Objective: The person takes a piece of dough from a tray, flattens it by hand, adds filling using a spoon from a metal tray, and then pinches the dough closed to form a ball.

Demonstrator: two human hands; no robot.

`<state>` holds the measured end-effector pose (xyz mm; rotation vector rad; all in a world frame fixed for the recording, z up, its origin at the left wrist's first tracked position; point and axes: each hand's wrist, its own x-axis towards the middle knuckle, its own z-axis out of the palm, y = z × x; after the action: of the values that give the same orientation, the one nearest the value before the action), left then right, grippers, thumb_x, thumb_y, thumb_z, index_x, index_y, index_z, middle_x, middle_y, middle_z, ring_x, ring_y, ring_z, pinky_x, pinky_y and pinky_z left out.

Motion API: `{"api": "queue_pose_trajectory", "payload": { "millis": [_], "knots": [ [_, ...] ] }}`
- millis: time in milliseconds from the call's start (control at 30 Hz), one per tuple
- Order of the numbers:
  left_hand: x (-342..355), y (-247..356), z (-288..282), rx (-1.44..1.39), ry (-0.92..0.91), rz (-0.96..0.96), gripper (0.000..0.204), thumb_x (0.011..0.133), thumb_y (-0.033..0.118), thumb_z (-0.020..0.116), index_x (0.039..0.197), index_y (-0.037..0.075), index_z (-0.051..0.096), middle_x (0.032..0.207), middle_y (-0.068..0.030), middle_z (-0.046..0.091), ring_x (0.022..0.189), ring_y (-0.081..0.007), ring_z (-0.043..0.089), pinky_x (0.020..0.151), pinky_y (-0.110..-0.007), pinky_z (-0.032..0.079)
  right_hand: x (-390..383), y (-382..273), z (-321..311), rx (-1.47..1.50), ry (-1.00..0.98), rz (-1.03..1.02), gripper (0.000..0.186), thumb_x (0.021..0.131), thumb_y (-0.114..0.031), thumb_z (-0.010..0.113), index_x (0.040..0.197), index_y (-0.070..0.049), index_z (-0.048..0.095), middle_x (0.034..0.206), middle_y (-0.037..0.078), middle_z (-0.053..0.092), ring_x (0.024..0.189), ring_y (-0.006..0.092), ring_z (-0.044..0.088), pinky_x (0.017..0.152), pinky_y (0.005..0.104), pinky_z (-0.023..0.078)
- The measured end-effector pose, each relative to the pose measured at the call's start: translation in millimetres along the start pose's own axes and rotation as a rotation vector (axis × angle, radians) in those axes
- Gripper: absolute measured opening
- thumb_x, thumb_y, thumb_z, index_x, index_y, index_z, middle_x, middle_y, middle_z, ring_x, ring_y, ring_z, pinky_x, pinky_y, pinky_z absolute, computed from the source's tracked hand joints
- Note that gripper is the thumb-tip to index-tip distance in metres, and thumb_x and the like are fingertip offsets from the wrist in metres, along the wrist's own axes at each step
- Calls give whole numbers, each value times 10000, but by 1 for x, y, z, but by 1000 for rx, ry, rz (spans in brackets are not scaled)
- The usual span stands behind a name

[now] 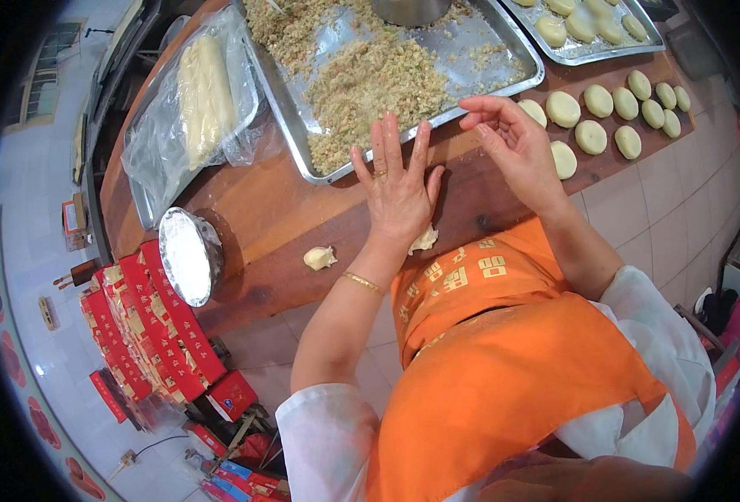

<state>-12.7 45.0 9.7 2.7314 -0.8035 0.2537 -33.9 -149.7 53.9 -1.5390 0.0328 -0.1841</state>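
Note:
My left hand [401,186] is palm down over the wooden table, just in front of the big metal tray's near edge, fingers spread. Whatever may be under its palm is hidden. To its right my right hand [516,151] is raised, its fingers loosely bent and apart, with nothing visible in it. A small lump of pale dough [424,240] shows beside my left wrist, near the table's front edge. Another dough lump [320,258] lies further left. Crumbly, beige filling [378,84] is heaped in the large metal tray [530,74] beyond my hands.
Several round dough cakes [591,136] sit on the table at right, with more on a second tray [583,57]. At left are plastic-covered dough [204,100] and a metal bowl of white powder [187,258]. Red boxes [156,322] are stacked beside the table.

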Motion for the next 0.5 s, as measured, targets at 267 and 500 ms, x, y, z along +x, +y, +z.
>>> {"api": "queue_pose_trajectory", "payload": {
  "millis": [267,500],
  "knots": [
    [11,-2,4,-63,57,-32,776,860,292,705,1543,219,344,1643,-180,125,1528,-374,91,1175,-609,-10,27,-32,-4,-32,10,-151,279,964,-65,574,1238,-25,615,1030,22,661,937,73,600,817,226,476],
    [-10,11,-6,-46,-1,97,810,831,269,713,1545,185,340,1644,-152,152,1532,-342,96,1195,-571,-15,10,-21,-31,55,47,-32,285,961,-40,567,1241,-9,613,1041,31,656,949,80,607,869,234,483]
  ]
}}
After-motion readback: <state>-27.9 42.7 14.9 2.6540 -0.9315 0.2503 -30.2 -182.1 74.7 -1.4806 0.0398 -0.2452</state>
